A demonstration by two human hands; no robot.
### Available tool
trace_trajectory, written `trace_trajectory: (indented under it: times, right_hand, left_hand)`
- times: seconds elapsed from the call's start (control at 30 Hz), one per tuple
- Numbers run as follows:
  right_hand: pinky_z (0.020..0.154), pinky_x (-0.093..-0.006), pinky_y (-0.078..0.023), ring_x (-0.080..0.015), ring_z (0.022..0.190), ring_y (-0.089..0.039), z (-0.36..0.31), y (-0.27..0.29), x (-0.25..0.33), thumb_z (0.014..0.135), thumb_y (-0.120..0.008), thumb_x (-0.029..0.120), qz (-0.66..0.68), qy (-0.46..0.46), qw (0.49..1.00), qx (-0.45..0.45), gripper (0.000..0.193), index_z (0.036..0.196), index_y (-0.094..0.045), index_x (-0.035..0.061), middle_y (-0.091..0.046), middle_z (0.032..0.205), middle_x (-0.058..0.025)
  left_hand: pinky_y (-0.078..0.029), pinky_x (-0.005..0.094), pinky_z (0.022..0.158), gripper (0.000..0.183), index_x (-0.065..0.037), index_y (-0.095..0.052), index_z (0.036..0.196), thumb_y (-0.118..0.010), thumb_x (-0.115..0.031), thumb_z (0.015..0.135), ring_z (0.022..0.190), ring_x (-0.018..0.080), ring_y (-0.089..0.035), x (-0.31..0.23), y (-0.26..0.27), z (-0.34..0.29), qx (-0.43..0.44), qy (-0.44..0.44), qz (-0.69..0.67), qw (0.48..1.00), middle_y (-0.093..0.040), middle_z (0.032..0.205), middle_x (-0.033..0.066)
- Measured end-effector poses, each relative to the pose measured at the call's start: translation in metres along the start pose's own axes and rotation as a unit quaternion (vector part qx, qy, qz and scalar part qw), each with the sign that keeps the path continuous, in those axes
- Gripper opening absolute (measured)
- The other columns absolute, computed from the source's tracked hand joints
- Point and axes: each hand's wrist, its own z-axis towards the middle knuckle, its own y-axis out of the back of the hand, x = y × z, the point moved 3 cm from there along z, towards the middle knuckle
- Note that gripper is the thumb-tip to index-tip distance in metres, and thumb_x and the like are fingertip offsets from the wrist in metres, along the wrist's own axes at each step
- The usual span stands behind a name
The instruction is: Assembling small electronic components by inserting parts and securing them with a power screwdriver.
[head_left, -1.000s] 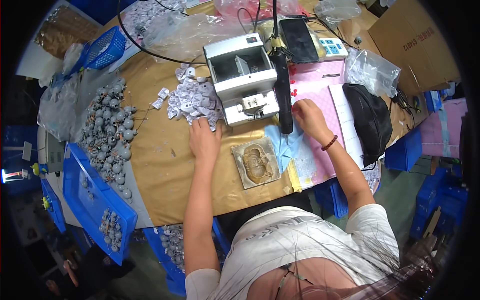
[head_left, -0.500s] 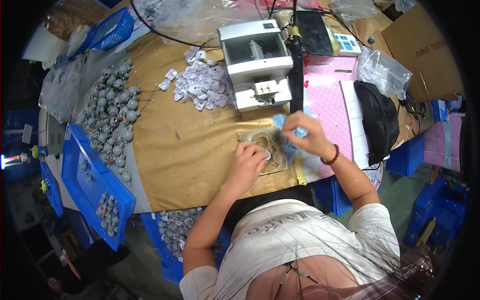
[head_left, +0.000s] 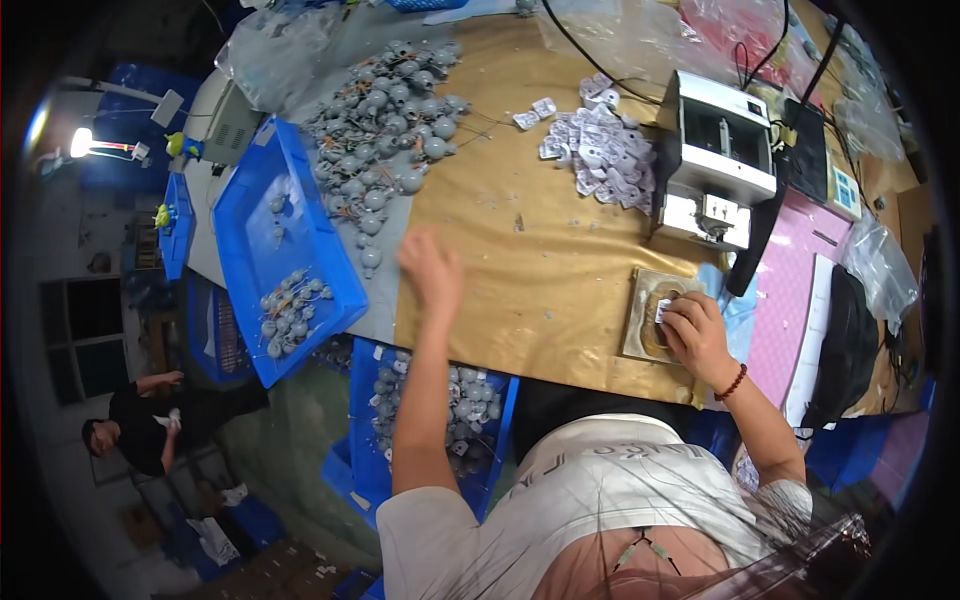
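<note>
My right hand (head_left: 698,335) rests over a square block with a hollowed-out shape (head_left: 638,345) near the table's front edge. Its bent fingers are closed on a small white piece (head_left: 662,311) lying in the hollow; the fingertips are partly hidden. My left hand (head_left: 432,268) is over the table to the left, smeared by motion, so its fingers cannot be made out. Nearest to it is a large pile of round grey parts with thin wires (head_left: 375,130). A heap of flat white pieces (head_left: 600,150) lies farther back, left of a white machine (head_left: 715,150).
A blue tray (head_left: 235,230) with a few grey parts stands at the left. Another blue bin (head_left: 508,415) full of them sits below the table edge. A black pouch (head_left: 840,340) and a clear bag (head_left: 882,270) lie at right. A person (head_left: 145,425) is at far left.
The view has turned leftward. My left hand has left the block and swung left toward the grey parts. My right hand has come down from beside the block onto the white piece.
</note>
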Motion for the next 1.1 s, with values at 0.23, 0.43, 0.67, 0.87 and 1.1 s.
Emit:
trace_trajectory:
  times: [0.23, 0.43, 0.67, 0.87, 1.1]
  right_hand:
    - [0.087, -0.0419, -0.048, -0.0339, 0.103, -0.057, -0.003, 0.004, -0.006, 0.076, -0.075, 0.0, 0.09, -0.077, 0.993, -0.001, 0.034, 0.108, -0.064, 0.0036, -0.061, 0.105, -0.0128]
    - [0.086, -0.0397, -0.05, -0.034, 0.1, -0.06, 0.009, 0.034, -0.008, 0.08, -0.072, -0.001, 0.14, -0.121, 0.981, -0.05, 0.032, 0.111, -0.064, 0.0004, -0.062, 0.109, -0.017]
    - [0.094, -0.0451, -0.05, -0.0382, 0.108, -0.061, 0.079, 0.078, 0.034, 0.08, -0.077, 0.013, 0.152, 0.034, 0.985, -0.069, 0.043, 0.119, -0.064, 0.001, -0.062, 0.118, -0.0199]
    - [0.091, -0.0389, -0.054, -0.0293, 0.1, -0.067, 0.077, 0.066, 0.027, 0.092, -0.072, 0.018, 0.349, -0.092, 0.92, 0.152, 0.043, 0.13, -0.059, 0.0028, -0.067, 0.111, -0.0134]
    - [0.071, -0.0232, -0.052, -0.0064, 0.079, -0.06, 0.027, 0.052, 0.006, 0.102, -0.061, 0.013, 0.639, -0.329, 0.67, 0.184, 0.035, 0.134, -0.06, 0.0007, -0.07, 0.097, -0.0021]
  left_hand:
    - [-0.044, 0.0481, 0.097, 0.052, -0.001, -0.051, 0.127, -0.072, -0.014, 0.082, 0.112, 0.0424, -0.054, 0.106, 0.025, 0.02, -0.029, 0.22, 0.093, 0.971, -0.057, 0.121, 0.0243]
    - [-0.049, 0.0365, 0.093, 0.047, 0.002, -0.05, 0.129, -0.07, -0.009, 0.088, 0.105, 0.0265, -0.06, -0.005, 0.059, 0.019, -0.015, 0.143, -0.279, 0.95, -0.061, 0.115, 0.0179]
    - [-0.048, 0.0285, 0.091, 0.043, -0.001, -0.049, 0.133, -0.065, -0.004, 0.094, 0.105, 0.0116, -0.057, -0.158, 0.093, -0.015, 0.264, 0.084, -0.654, 0.704, -0.062, 0.118, 0.0083]
    - [-0.046, 0.0293, 0.098, 0.044, -0.002, -0.047, 0.133, -0.066, -0.003, 0.093, 0.11, 0.0132, -0.057, -0.229, 0.09, -0.036, 0.377, 0.035, -0.726, 0.574, -0.061, 0.124, 0.0095]
    - [-0.046, 0.0315, 0.098, 0.042, -0.003, -0.05, 0.127, -0.064, 0.002, 0.088, 0.112, 0.0159, -0.056, -0.233, 0.064, -0.062, 0.367, 0.044, -0.696, 0.615, -0.059, 0.124, 0.0104]
